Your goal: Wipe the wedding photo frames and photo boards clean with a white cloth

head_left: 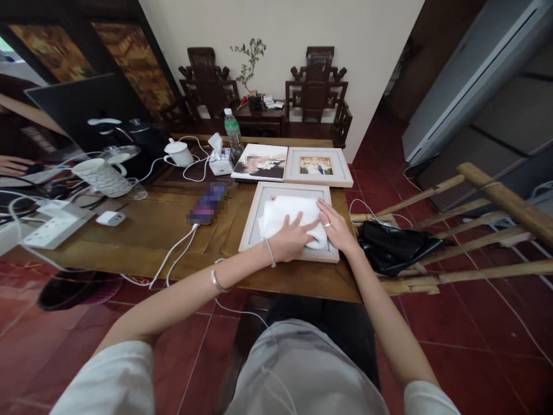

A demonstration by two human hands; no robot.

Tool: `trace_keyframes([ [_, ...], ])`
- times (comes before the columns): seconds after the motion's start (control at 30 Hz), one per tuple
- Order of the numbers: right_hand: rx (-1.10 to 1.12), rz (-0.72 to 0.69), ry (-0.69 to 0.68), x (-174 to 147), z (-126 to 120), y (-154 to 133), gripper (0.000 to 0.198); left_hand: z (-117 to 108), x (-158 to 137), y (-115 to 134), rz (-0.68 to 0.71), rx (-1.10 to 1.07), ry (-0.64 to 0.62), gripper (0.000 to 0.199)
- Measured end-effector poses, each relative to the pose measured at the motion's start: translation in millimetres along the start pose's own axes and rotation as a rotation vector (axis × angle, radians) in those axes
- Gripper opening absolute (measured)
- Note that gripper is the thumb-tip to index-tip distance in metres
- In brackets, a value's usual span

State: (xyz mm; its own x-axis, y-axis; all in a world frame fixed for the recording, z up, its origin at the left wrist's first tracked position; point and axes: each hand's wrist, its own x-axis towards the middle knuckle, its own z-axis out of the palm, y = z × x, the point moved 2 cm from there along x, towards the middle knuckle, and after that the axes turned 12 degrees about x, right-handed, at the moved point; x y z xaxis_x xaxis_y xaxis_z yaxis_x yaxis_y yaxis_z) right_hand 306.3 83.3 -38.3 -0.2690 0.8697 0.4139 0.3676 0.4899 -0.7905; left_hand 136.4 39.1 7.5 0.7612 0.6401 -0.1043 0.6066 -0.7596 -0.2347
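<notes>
A folded white cloth (280,213) lies over a picture frame (249,233) with a pale wooden border, near the table's front right corner. My left hand (294,237) rests on the cloth with its fingers spread and stretched forward. Along the cloth's right edge, beside the frame's right side, my right hand (336,229) lies with extended fingers and a ring on one of them. Most of the frame's inside is hidden under the cloth and hands. Just behind it are a second frame (339,164) with a small picture and a white-edged photo panel (263,153).
Left on the wooden table (181,253) are a phone (208,204) on a cable, a power strip (56,225), a patterned mug (101,177), a lidded cup (178,153), tissues (221,161) and a bottle (233,131). A bamboo rack (510,199) stands right. Another person's hand (15,166) is far left.
</notes>
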Motion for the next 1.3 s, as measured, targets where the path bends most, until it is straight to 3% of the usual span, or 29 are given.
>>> trace_keyframes([
  [0.13, -0.014, 0.020, -0.023, 1, 2, 2, 0.047, -19, -26, 11, 0.100, -0.002, 0.010, 0.043],
  [0.23, -0.044, -0.009, -0.044, 2, 4, 6, 0.041, -28, -26, -7, 0.026, -0.067, -0.074, 0.038],
  [0.3, -0.065, -0.031, -0.058, 3, 5, 8, 0.039, -30, -15, -28, -0.106, -0.067, -0.100, 0.039],
  [0.4, -0.093, -0.074, -0.080, 4, 5, 8, 0.038, -32, 16, -52, -0.235, -0.009, 0.008, 0.041],
  [0.53, -0.169, -0.085, -0.102, 4, 5, 6, 0.036, -35, 64, -52, -0.148, 0.013, 0.212, 0.038],
  [0.7, -0.211, -0.013, -0.115, 2, 5, 10, 0.035, -30, 96, -37, -0.050, 0.033, 0.085, 0.030],
  [0.9, -0.116, -0.074, -0.098, 2, 7, 13, 0.061, -14, 71, -63, -0.129, 0.128, 0.047, 0.033],
  [1.1, -0.108, -0.035, -0.087, 1, 8, 20, 0.065, 3, 30, -95, -0.204, 0.163, -0.036, 0.037],
  [1.2, -0.104, -0.043, -0.080, 1, 8, 21, 0.066, 4, 5, -86, -0.187, 0.068, -0.085, 0.038],
  [1.3, -0.090, -0.061, -0.072, 1, 7, 21, 0.068, -5, -19, -51, -0.091, -0.095, -0.086, 0.042],
])
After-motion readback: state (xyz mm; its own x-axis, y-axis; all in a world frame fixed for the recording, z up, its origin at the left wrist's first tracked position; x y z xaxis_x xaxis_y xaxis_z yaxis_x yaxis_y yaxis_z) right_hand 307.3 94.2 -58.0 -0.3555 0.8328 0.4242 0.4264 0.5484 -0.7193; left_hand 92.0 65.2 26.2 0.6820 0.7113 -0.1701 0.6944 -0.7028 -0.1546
